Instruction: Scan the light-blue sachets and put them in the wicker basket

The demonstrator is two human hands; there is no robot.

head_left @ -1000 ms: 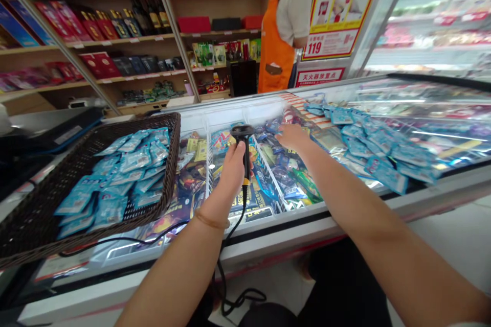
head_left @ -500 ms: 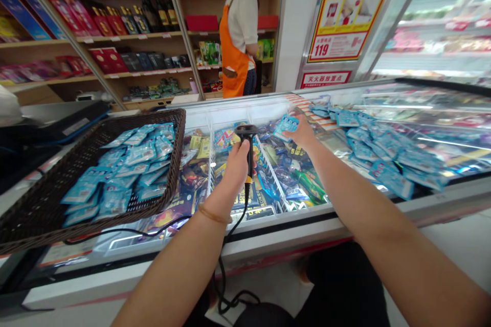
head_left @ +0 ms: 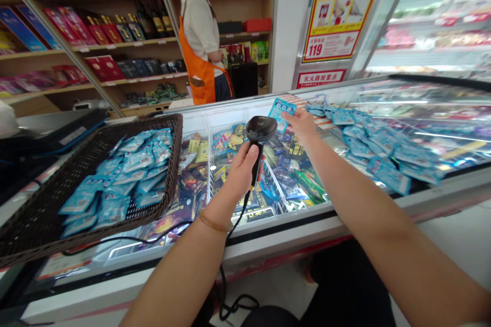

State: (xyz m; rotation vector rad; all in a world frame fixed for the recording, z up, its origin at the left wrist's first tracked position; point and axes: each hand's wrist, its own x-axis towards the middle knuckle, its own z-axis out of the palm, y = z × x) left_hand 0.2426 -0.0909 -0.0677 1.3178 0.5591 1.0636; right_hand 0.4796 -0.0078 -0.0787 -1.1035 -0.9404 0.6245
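Observation:
My left hand (head_left: 244, 166) is wrapped round the handle of a black barcode scanner (head_left: 261, 127), its head pointing away from me and its cable hanging down. To the right, my right hand (head_left: 302, 123) pinches a small blue packet (head_left: 282, 111) by its right edge, held upright just beyond the scanner head. A brown wicker basket (head_left: 177, 156) on the left holds a heap of similar blue packets (head_left: 134, 156). Another loose pile of blue packets (head_left: 378, 138) lies on the glass freezer top (head_left: 333, 138), right of my right hand.
Under the glass, the chest freezer (head_left: 230, 258) contains colourful packs and a white wire divider (head_left: 278, 186). A co-worker in an orange apron (head_left: 201, 79) stands beyond it, before the shelves (head_left: 126, 43). The scanner cable (head_left: 226, 265) trails across the freezer's front edge.
The scanner head has risen and tilted up toward the packet. My right hand has lifted the packet slightly and turned it more upright. The co-worker appears farther left.

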